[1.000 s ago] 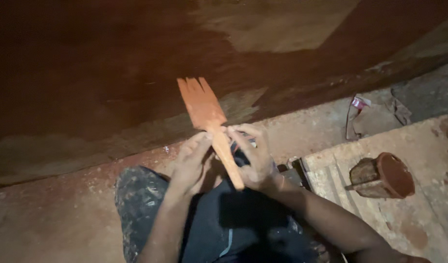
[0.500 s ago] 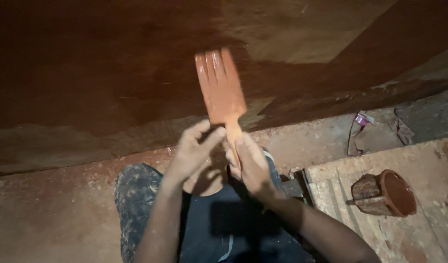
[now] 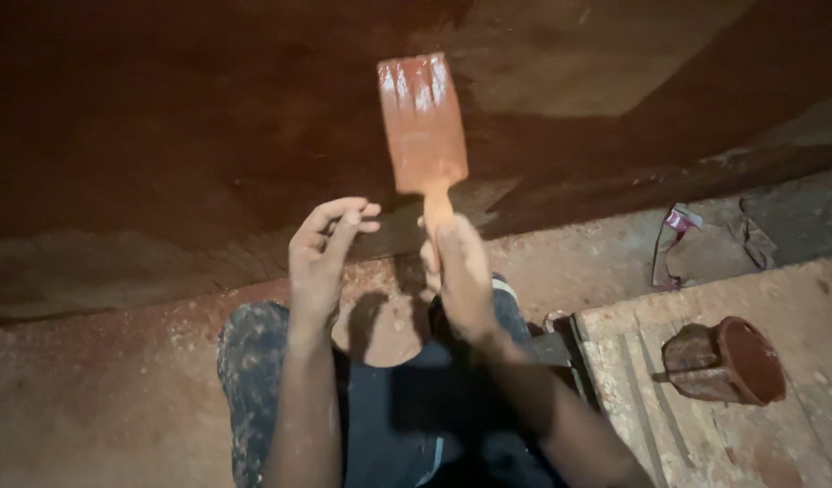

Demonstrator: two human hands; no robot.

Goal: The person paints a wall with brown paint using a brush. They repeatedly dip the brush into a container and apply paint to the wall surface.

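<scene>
My right hand (image 3: pixel 459 271) grips the handle of a wide flat paintbrush (image 3: pixel 422 126) coated in reddish-brown paint, its bristles pointing up toward the dark brown painted wall (image 3: pixel 163 117). My left hand (image 3: pixel 321 258) hovers just left of the handle with fingers spread and curled, holding nothing. Both forearms reach up from my lap; my dark, paint-speckled trousers (image 3: pixel 253 380) show below.
A paint-stained cup (image 3: pixel 728 361) lies on its side on a dusty wooden board (image 3: pixel 633 407) at the lower right. A crumpled wrapper (image 3: pixel 678 239) lies on the dusty floor by the wall's base. A lighter patch of wall (image 3: pixel 560 54) shows at top right.
The brush has risen and swung from a slant to nearly upright, bristles up. My left hand came off the handle and opened; my right hand alone holds it.
</scene>
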